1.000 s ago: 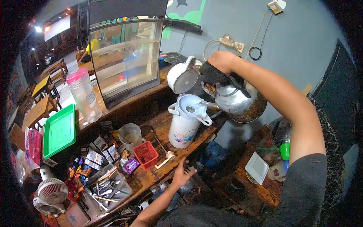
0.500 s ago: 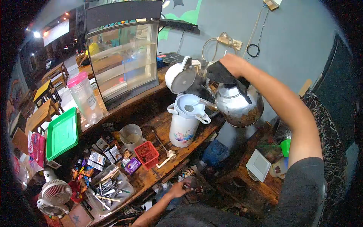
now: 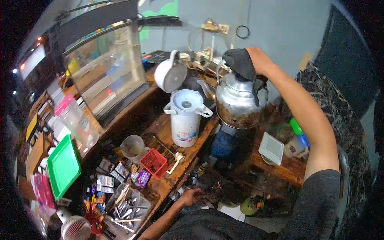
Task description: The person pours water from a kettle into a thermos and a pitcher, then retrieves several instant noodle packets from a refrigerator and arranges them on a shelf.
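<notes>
My right hand point(image 3: 256, 62) grips a black cloth point(image 3: 240, 64) over the handle of a big metal kettle point(image 3: 240, 100), which hangs upright to the right of a white thermos point(image 3: 185, 122). The kettle's spout point(image 3: 206, 90) points left, just above the thermos's right side and apart from its opening. Tilted back behind the opening is the thermos's round lid point(image 3: 171, 75). My left hand point(image 3: 192, 197) is low, below the counter's front edge, with its fingers curled; whether it holds anything is too dark to tell.
On the counter point(image 3: 162, 186) are a red basket point(image 3: 154, 161), a clear jug point(image 3: 134, 148) and a bin of utensils point(image 3: 128, 208). A green tray point(image 3: 64, 167) and pink-lidded jar point(image 3: 78, 122) stand left. To the right is a white-lidded container point(image 3: 272, 148).
The kettle has come more upright, and its spout has moved away from the thermos opening. The view has shifted, so the thermos sits further left and my left hand shows slightly higher.
</notes>
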Motion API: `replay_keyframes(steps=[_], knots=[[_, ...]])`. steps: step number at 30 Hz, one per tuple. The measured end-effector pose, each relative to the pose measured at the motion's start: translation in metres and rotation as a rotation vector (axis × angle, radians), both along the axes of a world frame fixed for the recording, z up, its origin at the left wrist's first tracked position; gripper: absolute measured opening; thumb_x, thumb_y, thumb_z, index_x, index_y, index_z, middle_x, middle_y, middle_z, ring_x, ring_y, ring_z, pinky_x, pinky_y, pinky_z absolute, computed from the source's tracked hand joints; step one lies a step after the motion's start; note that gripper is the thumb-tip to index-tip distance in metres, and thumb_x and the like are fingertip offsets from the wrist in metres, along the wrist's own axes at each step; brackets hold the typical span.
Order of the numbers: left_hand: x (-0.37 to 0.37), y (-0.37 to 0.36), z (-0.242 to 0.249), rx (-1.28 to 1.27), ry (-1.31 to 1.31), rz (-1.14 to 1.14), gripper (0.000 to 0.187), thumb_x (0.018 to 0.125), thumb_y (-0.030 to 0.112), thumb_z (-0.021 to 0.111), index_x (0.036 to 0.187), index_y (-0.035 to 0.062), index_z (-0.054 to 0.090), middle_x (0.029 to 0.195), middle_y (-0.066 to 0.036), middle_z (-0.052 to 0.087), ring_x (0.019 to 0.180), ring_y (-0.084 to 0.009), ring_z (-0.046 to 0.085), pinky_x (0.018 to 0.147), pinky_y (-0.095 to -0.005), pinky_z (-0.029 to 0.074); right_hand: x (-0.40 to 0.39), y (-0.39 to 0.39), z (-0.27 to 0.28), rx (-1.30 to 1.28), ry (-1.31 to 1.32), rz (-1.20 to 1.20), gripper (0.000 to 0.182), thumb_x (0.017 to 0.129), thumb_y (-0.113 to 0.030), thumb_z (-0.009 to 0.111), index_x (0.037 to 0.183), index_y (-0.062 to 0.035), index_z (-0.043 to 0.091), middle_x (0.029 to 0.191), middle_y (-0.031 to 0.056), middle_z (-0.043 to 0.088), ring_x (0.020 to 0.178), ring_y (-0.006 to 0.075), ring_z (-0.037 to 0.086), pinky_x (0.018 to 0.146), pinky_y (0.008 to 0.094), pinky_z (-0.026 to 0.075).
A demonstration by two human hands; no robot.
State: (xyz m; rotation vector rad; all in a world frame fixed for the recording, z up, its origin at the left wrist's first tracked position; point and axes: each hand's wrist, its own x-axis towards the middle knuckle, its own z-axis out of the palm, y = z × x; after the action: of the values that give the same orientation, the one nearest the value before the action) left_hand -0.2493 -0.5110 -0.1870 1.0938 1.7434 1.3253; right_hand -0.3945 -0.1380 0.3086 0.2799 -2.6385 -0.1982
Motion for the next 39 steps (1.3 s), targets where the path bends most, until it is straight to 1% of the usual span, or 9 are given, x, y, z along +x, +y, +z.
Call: replay_keyframes(steps=[8, 18, 20, 24, 27, 31, 32, 35, 39], knots=[[0.01, 0.028, 0.047, -0.17, -0.16, -0.293, 0.03, 0.092, 0.021, 0.062, 0.114, 0.0013, 0.057, 0.105, -0.012, 0.068, 0.104, -0.0203, 0.063, 0.088, -0.0353, 0.05, 0.147, 0.061, 0.012, -0.139, 0.067, -0.316, 0.038, 0.074, -0.029, 0.069, 0.098, -0.0006, 0.062, 0.095, 0.0255, 0.065, 0.093, 0.0432, 0.061, 0.08, 0.0453, 0.049], [0.036, 0.075, -0.012, -0.066, -0.443, -0.521, 0.041, 0.093, 0.02, 0.062, 0.128, 0.0029, 0.05, 0.129, -0.014, 0.056, 0.118, -0.0278, 0.056, 0.099, -0.0421, 0.045, 0.428, 0.185, 0.049, 0.154, 0.227, -0.78, 0.039, 0.077, -0.034, 0.066, 0.102, -0.0042, 0.065, 0.101, 0.0239, 0.065, 0.094, 0.0428, 0.061, 0.082, 0.046, 0.05], [0.058, 0.105, 0.065, -0.224, -0.264, -0.463, 0.047, 0.092, 0.02, 0.064, 0.134, 0.0033, 0.05, 0.131, -0.011, 0.056, 0.116, -0.0262, 0.057, 0.097, -0.0391, 0.046, 0.483, 0.218, 0.04, 0.115, 0.256, -0.836, 0.039, 0.077, -0.034, 0.066, 0.102, -0.0044, 0.065, 0.101, 0.0234, 0.065, 0.094, 0.0427, 0.061, 0.082, 0.0457, 0.05], [0.08, 0.157, -0.018, -0.333, 0.095, -0.616, 0.044, 0.089, 0.029, 0.067, 0.125, 0.0058, 0.059, 0.121, -0.011, 0.061, 0.103, -0.0231, 0.061, 0.09, -0.0367, 0.047, 0.561, 0.282, 0.014, 0.035, 0.236, -0.923, 0.038, 0.076, -0.035, 0.067, 0.1, -0.006, 0.067, 0.097, 0.0219, 0.067, 0.093, 0.0422, 0.062, 0.081, 0.0453, 0.05], [0.107, 0.185, -0.099, -0.124, -0.063, -0.526, 0.041, 0.087, 0.036, 0.067, 0.116, 0.0062, 0.064, 0.112, -0.013, 0.064, 0.094, -0.0234, 0.064, 0.088, -0.0371, 0.047, 0.587, 0.311, -0.005, -0.076, 0.212, -0.981, 0.039, 0.075, -0.037, 0.066, 0.099, -0.0059, 0.067, 0.095, 0.0233, 0.066, 0.092, 0.0421, 0.062, 0.08, 0.047, 0.05], [0.15, 0.225, -0.043, -0.383, 0.124, -0.502, 0.036, 0.088, 0.034, 0.067, 0.109, 0.0055, 0.065, 0.1, -0.011, 0.068, 0.091, -0.0224, 0.065, 0.082, -0.0347, 0.05, 0.632, 0.405, -0.049, -0.075, 0.1, -1.175, 0.039, 0.078, -0.035, 0.065, 0.106, -0.0078, 0.065, 0.099, 0.0222, 0.066, 0.094, 0.041, 0.062, 0.082, 0.0438, 0.049], [0.148, 0.212, -0.132, -0.369, -0.383, -0.353, 0.037, 0.087, 0.036, 0.068, 0.108, 0.0056, 0.066, 0.101, -0.01, 0.068, 0.09, -0.0232, 0.065, 0.078, -0.0351, 0.051, 0.636, 0.411, -0.059, -0.092, 0.156, -1.162, 0.038, 0.078, -0.03, 0.065, 0.105, -0.0042, 0.063, 0.099, 0.0242, 0.065, 0.094, 0.0412, 0.062, 0.083, 0.0449, 0.05], [0.175, 0.25, 0.002, -0.674, 0.133, -0.505, 0.038, 0.086, 0.038, 0.069, 0.107, 0.0064, 0.066, 0.1, -0.009, 0.069, 0.086, -0.0232, 0.066, 0.076, -0.0365, 0.052, 0.656, 0.48, -0.102, -0.058, 0.19, -1.28, 0.034, 0.078, -0.023, 0.065, 0.102, 0.0004, 0.06, 0.099, 0.0256, 0.065, 0.095, 0.0418, 0.062, 0.084, 0.0462, 0.05], [0.17, 0.205, -0.106, -0.506, -0.294, -0.286, 0.036, 0.086, 0.037, 0.069, 0.105, 0.0074, 0.066, 0.095, -0.01, 0.07, 0.081, -0.0236, 0.066, 0.072, -0.0371, 0.052, 0.653, 0.521, -0.126, 0.014, 0.057, -1.543, 0.028, 0.075, -0.007, 0.063, 0.1, 0.0037, 0.055, 0.1, 0.0259, 0.064, 0.098, 0.0387, 0.063, 0.087, 0.0447, 0.051]])
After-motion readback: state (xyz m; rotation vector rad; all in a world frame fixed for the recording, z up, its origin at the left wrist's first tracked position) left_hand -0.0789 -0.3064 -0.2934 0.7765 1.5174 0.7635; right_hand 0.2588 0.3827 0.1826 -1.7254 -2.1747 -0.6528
